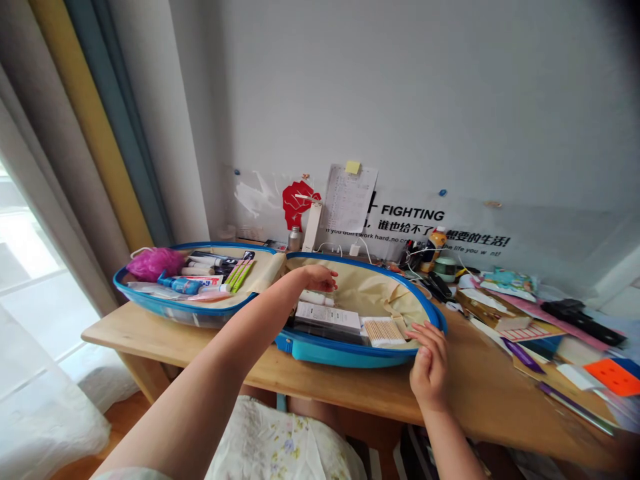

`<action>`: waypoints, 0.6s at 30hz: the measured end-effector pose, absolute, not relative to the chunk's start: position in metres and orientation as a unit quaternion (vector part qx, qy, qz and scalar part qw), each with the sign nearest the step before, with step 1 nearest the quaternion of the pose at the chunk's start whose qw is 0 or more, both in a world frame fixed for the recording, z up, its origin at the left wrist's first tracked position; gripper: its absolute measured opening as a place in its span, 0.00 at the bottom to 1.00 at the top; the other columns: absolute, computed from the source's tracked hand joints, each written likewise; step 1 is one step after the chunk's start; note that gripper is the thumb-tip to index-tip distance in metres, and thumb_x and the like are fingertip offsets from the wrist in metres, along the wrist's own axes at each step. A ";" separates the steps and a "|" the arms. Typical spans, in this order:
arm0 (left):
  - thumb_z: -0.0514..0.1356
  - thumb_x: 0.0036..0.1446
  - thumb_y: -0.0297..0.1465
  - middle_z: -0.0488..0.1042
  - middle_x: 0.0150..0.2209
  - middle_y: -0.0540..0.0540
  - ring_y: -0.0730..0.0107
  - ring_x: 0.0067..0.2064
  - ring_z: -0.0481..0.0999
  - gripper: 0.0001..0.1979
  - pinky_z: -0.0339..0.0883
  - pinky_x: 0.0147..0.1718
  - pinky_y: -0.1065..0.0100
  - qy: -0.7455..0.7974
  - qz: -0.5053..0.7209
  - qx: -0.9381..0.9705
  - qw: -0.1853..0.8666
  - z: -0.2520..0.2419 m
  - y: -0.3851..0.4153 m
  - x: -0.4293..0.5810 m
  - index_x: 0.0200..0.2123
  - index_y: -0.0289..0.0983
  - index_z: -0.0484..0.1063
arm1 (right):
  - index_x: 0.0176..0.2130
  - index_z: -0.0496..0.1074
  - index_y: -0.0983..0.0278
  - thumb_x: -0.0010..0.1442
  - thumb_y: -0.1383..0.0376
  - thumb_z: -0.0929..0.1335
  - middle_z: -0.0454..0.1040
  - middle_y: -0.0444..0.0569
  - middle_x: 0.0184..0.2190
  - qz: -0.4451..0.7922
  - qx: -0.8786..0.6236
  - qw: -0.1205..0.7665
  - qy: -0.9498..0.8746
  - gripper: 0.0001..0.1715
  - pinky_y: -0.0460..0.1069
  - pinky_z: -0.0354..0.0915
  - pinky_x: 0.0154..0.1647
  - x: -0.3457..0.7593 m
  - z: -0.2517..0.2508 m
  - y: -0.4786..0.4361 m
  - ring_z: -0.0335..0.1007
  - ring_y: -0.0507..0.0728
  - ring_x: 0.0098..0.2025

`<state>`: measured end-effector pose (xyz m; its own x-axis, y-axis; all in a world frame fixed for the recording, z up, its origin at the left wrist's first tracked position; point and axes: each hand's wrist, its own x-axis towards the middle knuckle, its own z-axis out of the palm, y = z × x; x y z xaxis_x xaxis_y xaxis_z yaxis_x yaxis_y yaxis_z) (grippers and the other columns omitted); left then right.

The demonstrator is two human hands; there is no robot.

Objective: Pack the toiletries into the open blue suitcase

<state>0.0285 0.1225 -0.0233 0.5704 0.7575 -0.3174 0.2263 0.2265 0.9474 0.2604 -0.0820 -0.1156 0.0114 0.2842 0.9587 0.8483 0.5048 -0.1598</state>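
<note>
A blue suitcase lies spread in two halves on a wooden desk. My left hand reaches into the right half, fingers curled over a small white tube on the beige lining. Below it lie a white printed box and a clear box of cotton swabs. My right hand rests on the near right rim of that half, fingers loosely spread and empty. The left half holds a purple bath puff, tubes, a small blue bottle and toothbrushes.
The desk's right side is piled with papers, books, a black case and an orange card. Bottles, cables and a green jar stand along the wall under a poster. Curtains and a bright window are at left.
</note>
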 end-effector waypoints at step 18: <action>0.56 0.62 0.22 0.64 0.25 0.56 0.85 0.20 0.60 0.11 0.55 0.20 0.79 0.434 0.176 0.599 0.649 -0.013 0.108 0.031 0.46 0.38 0.69 | 0.44 0.73 0.62 0.68 0.65 0.55 0.74 0.55 0.45 -0.245 -0.429 0.567 -0.659 0.19 0.65 0.62 0.58 0.261 -0.117 -0.082 0.66 0.63 0.57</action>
